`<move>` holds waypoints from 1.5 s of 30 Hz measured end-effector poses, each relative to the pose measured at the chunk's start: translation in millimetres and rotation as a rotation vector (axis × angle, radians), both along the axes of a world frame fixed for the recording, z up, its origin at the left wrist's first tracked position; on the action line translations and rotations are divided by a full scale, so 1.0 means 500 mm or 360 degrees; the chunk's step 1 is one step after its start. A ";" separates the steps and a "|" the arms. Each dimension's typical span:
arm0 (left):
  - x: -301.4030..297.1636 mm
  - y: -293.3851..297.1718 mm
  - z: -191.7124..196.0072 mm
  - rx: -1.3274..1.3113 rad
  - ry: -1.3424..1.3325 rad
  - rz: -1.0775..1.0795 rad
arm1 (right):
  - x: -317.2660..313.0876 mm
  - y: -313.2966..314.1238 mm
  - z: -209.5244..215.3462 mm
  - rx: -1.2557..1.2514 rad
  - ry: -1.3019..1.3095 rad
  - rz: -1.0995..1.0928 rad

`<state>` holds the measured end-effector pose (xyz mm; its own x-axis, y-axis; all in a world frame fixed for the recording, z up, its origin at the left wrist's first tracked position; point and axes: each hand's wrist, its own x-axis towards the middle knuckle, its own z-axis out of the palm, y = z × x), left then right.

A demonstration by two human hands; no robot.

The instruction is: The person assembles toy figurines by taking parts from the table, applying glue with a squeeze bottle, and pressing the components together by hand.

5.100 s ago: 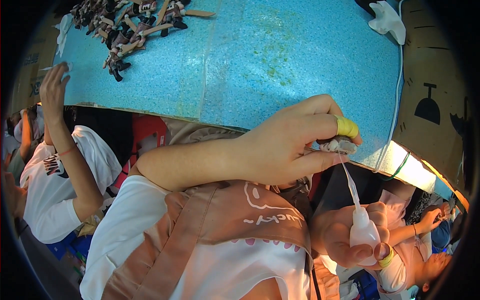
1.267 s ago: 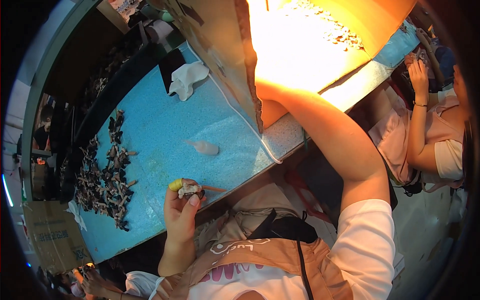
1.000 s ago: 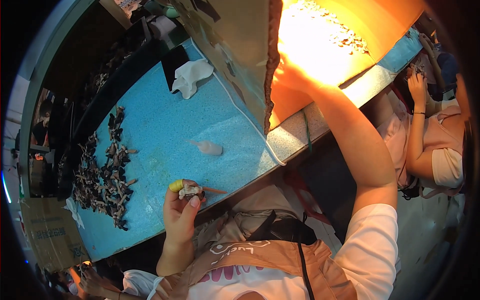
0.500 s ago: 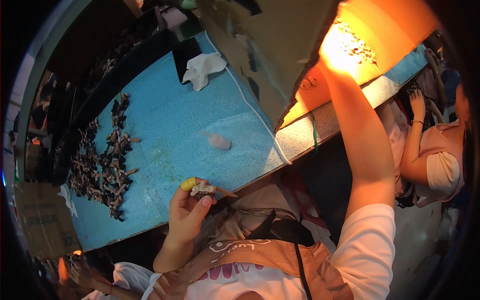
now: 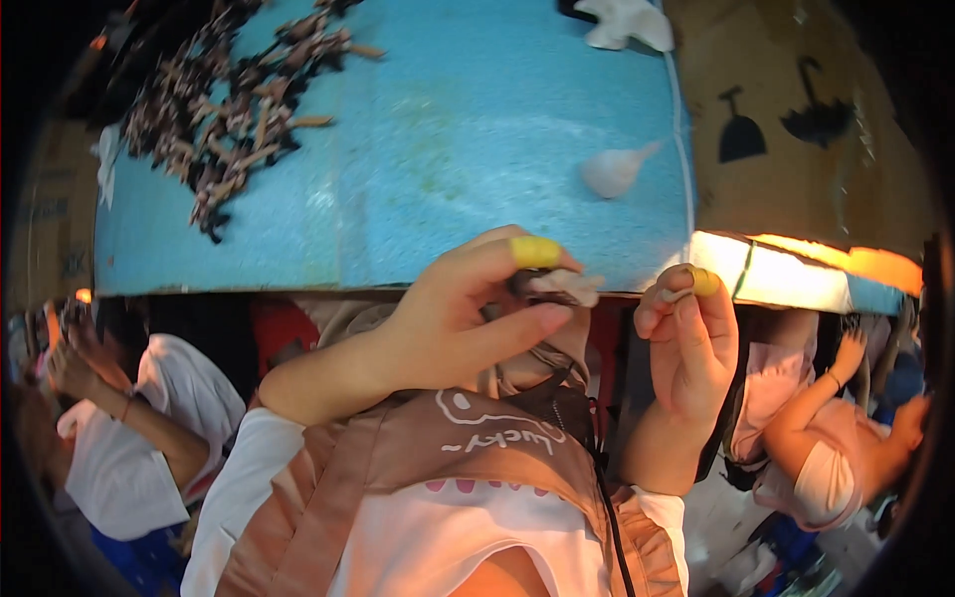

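Note:
My left hand (image 5: 453, 313) is closed around a small figurine (image 5: 564, 289), dark below and pale on top, held just off the near table edge. A yellow wrap covers part of its index finger. To its right, my right hand (image 5: 696, 343) pinches a small pale piece (image 5: 676, 295) between thumb and fingers; a yellow wrap sits on a fingertip here too. The piece is mostly hidden by the fingers, so its kind does not show. The two hands are apart. Beyond them, a small whitish squeeze bottle (image 5: 610, 174) with a narrow tip lies on the blue table (image 5: 398, 149).
At the left lies a pile of small dark and pale figurines (image 5: 239, 119) with flat wooden sticks. A white cable (image 5: 681, 129) runs beside a cardboard panel (image 5: 786, 189) at the right, with warm light under it. Crumpled white tissue (image 5: 627, 22) lies at the back. People sit on both sides.
My right hand has come back from the lit cardboard box with a small pale piece. My left hand still holds the figurine, now turned and nearer the right hand. The view has swung round.

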<state>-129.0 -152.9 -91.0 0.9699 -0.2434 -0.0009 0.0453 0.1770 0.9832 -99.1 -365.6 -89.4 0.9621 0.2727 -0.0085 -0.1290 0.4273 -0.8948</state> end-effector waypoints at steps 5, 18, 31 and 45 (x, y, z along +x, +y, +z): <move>-0.006 0.021 -0.002 0.0405 -0.0422 0.0152 | -0.019 0.068 0.029 -0.0200 -0.0125 -0.0081; -0.021 0.040 -0.004 0.0256 -0.0393 0.0094 | -0.042 0.134 0.025 -0.0470 -0.0620 -0.0352; -0.019 0.035 -0.008 0.0370 -0.0353 0.0042 | -0.022 0.106 0.014 -0.0975 -0.1079 -0.0309; -0.010 0.032 -0.009 0.0513 -0.0543 0.0034 | -0.017 0.096 0.024 -0.1412 -0.1550 -0.0233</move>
<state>-134.2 -136.7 -95.6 0.9327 -0.2630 0.2467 -0.2904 -0.1423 0.9463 -107.7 -317.8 -77.5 0.6962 0.4270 0.5771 0.7176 -0.3918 -0.5758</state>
